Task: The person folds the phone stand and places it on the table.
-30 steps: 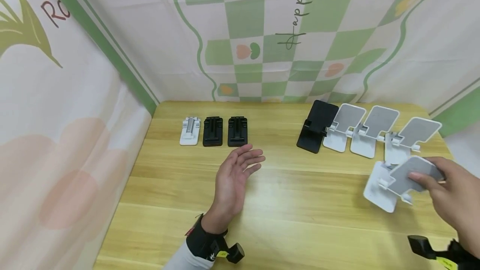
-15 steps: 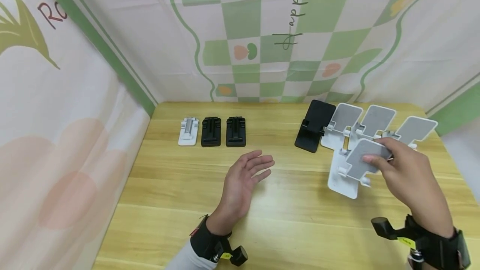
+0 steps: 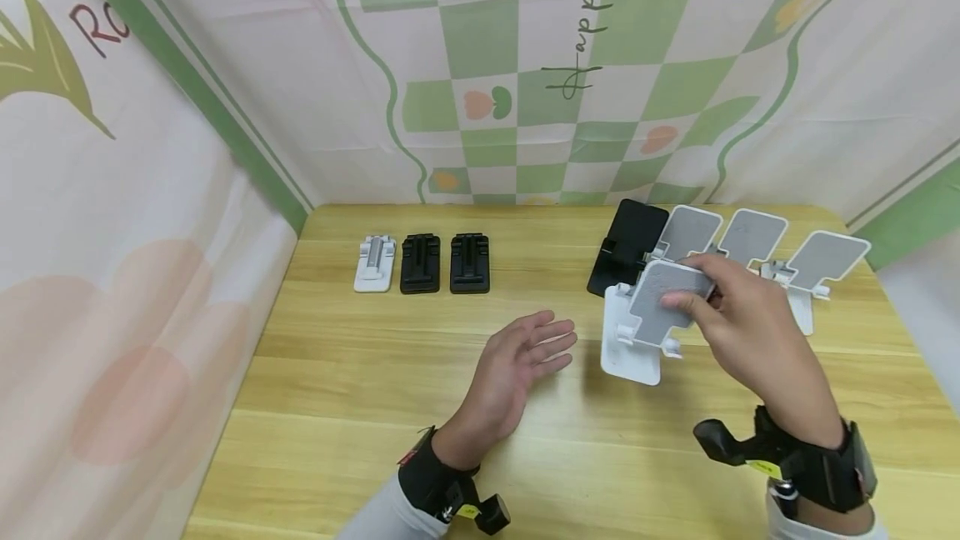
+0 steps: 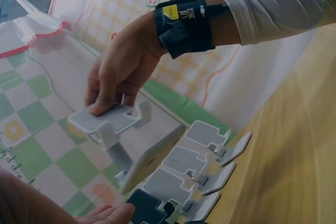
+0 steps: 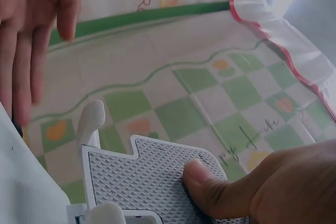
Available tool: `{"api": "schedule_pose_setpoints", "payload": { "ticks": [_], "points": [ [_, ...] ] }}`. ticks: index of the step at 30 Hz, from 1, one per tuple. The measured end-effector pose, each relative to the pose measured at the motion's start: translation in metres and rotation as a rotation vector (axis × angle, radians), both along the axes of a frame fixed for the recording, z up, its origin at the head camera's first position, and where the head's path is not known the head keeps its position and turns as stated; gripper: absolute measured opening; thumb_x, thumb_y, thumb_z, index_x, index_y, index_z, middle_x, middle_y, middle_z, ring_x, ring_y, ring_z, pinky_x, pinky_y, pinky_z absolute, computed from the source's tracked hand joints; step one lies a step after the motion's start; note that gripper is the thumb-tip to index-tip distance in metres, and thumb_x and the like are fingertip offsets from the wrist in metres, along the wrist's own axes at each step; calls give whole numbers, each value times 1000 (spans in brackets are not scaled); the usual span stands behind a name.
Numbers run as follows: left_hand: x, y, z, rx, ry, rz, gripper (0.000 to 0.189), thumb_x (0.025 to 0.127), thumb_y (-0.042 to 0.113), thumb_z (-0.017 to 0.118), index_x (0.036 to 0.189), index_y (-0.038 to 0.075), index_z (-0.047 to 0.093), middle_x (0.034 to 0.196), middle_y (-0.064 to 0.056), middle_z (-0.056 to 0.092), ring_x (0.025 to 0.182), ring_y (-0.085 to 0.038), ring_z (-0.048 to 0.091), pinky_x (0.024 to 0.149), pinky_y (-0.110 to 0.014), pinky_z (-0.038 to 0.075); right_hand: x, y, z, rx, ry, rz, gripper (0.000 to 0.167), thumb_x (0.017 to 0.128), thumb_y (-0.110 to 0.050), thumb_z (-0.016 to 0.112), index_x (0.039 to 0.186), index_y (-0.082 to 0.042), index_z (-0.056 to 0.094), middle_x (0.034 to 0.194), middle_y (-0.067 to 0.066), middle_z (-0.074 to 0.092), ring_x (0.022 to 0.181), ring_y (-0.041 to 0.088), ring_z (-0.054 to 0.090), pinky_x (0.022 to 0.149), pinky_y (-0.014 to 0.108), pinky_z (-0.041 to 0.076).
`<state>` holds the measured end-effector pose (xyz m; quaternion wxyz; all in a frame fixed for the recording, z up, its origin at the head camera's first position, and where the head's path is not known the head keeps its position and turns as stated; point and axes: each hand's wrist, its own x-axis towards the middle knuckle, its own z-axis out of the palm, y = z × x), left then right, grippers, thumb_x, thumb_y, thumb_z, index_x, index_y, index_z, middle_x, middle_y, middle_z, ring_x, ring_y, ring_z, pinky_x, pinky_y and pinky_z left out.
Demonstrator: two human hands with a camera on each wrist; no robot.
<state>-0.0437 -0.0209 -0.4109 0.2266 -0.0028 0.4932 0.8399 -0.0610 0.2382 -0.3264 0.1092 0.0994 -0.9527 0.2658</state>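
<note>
My right hand point(image 3: 750, 319) pinches the grey padded plate of an unfolded white phone stand point(image 3: 632, 357), thumb on top, in front of the row of stands. In the right wrist view the thumb presses the textured pad point(image 5: 152, 177) of that stand. To its left, my left hand point(image 3: 517, 373) is held over the table with fingers straight, palm turned toward the stand, touching nothing. Behind stand an unfolded black phone stand point(image 3: 626, 244) and several unfolded white ones, such as the rightmost white stand point(image 3: 828, 261). The left wrist view shows the held stand's base point(image 4: 152, 156) lifted and tilted.
At the back left lie three folded stands in a row: a white one point(image 3: 374, 263), a black one point(image 3: 421, 263) and another black one point(image 3: 470, 263). A patterned cloth point(image 3: 480, 57) hangs behind the wooden table point(image 3: 337, 440).
My right hand has carried the white phone stand leftward from the table's right side, in front of the row. My left hand has shifted a little to the right, still straight-fingered.
</note>
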Motion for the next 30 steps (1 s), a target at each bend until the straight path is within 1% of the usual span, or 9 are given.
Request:
{"api": "schedule_pose_setpoints", "payload": {
  "ticks": [6,10,14,18,20,22,27,29,30],
  "points": [
    [-2,9,-5,-63,-40,-105,47,110,23,41,147,-6,45,142,-25,58,126,-35,63,106,-44,55,0,-27,3,-51,30,83,38,82,-12,83,115,-2,69,84,6,71,68,9,54,56,17,41],
    [-3,10,-7,-24,-28,-156,47,112,23,37,149,-6,44,147,-22,54,132,-33,58,107,-42,54,1,-42,3,-95,6,110,35,83,-14,82,115,-4,69,86,3,70,69,9,53,56,19,42],
    [-3,9,-8,21,-31,-153,47,111,16,36,152,-6,36,153,-21,48,140,-35,50,111,-41,50,1,-52,2,-117,-15,123,33,85,-16,81,115,-6,68,92,2,70,74,12,58,60,20,46],
    [-3,7,-9,28,-41,-131,45,109,7,37,152,-8,36,151,-22,49,139,-37,51,108,-39,52,0,-56,-1,-160,-34,131,35,88,-18,80,119,-8,66,100,2,69,83,14,61,69,17,48],
    [-4,6,-9,41,-42,-129,45,109,6,38,152,-8,36,151,-23,50,139,-37,52,107,-39,52,-1,-57,-4,-205,-75,133,37,89,-21,80,122,-10,65,104,2,69,91,15,62,75,16,48],
    [-4,4,-8,57,-39,-127,46,109,6,38,152,-8,35,152,-23,49,139,-37,51,106,-38,52,-2,-56,-7,-249,-140,129,38,91,-25,78,124,-13,64,109,0,68,100,16,62,82,19,49],
    [-4,2,-6,84,-30,-116,47,109,5,37,153,-9,32,153,-24,47,140,-38,50,105,-35,53,-2,-54,-16,-394,-315,133,41,94,-28,76,130,-13,62,118,6,70,124,24,61,108,46,50],
    [-4,2,-4,86,-25,-113,47,109,5,36,153,-10,32,154,-24,46,141,-39,49,105,-35,53,-2,-54,-19,-425,-340,141,42,95,-26,75,131,-10,62,120,9,71,126,23,61,112,42,49],
    [-4,2,-4,86,-24,-111,47,109,4,36,153,-10,32,154,-25,46,141,-39,49,105,-35,53,-3,-54,-20,-429,-341,145,42,94,-25,75,131,-10,62,121,9,71,125,19,62,112,34,50]
  ]
}}
